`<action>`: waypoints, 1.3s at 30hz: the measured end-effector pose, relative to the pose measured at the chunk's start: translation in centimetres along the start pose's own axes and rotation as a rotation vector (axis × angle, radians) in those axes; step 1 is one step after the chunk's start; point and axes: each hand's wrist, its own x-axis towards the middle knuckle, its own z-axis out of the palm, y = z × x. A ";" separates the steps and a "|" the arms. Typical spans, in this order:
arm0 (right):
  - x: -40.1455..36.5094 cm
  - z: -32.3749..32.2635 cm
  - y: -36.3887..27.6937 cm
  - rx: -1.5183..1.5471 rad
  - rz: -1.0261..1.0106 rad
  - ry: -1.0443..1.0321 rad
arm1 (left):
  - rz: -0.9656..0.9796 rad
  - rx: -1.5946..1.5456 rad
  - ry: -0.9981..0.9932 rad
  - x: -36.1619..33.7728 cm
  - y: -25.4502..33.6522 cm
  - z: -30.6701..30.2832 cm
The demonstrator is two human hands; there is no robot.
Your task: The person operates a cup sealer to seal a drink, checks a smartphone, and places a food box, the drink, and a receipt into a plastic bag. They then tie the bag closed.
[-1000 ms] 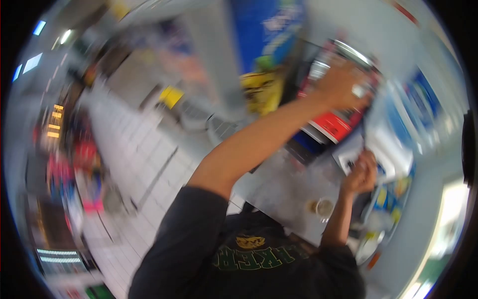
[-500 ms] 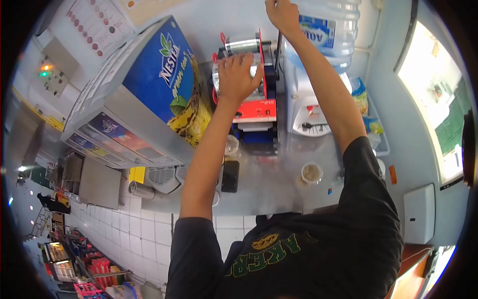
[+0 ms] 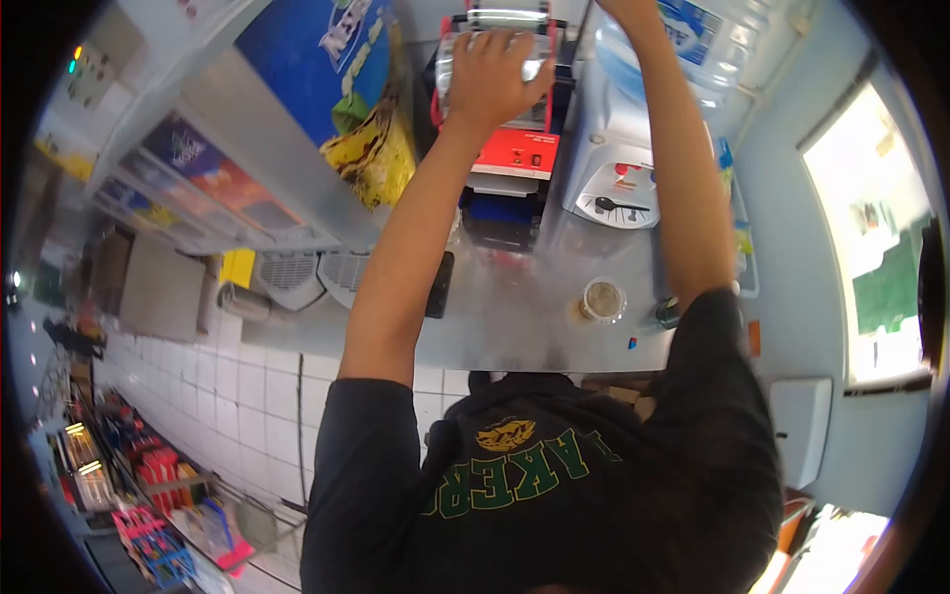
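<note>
Steel counter [image 3: 515, 312], white tiles [image 3: 262, 396] below, left hand [image 3: 492, 74] spread flat on sealer [image 3: 515, 148], right grip out of frame

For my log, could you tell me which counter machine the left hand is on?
The red sealer: the left hand lies on its top; the blue dispenser and white cooler flank it.

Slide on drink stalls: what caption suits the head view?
Left hand flat atop a red cup-sealing machine, right arm extending past the frame, a cup standing on the counter.
</note>
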 end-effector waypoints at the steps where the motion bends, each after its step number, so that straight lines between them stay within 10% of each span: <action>1: -5.0 -0.2 -2.7 0.258 0.076 0.165 | -0.009 -0.002 0.020 -0.2 -0.1 0.3; 3: -18.3 1.4 -6.2 0.634 0.288 0.255 | -0.028 0.018 0.035 -0.3 -0.2 0.6; 5: -32.0 5.8 -6.3 0.349 0.044 -0.070 | -0.035 0.010 0.027 -0.2 -0.2 0.2; 7: -42.1 12.0 -2.8 1.014 1.063 -0.577 | -0.032 -0.003 0.056 -0.3 -0.4 0.8; 10: -42.2 16.8 2.8 1.252 1.894 -0.297 | 0.009 0.013 0.090 -0.5 -0.5 0.7; 17: -42.9 20.3 5.7 1.342 1.678 -0.065 | -0.013 0.023 0.013 -0.6 0.0 0.0; 30: -49.6 8.4 -5.4 1.638 1.789 -0.338 | 0.089 0.088 0.060 -0.6 0.2 -1.1; 34: -49.8 8.1 -4.6 1.624 1.725 -0.428 | -0.066 -0.017 -0.302 -0.1 0.7 -2.6; 39: -51.3 9.4 0.5 1.640 1.823 -0.399 | 0.010 -0.071 0.061 -2.5 2.1 -5.1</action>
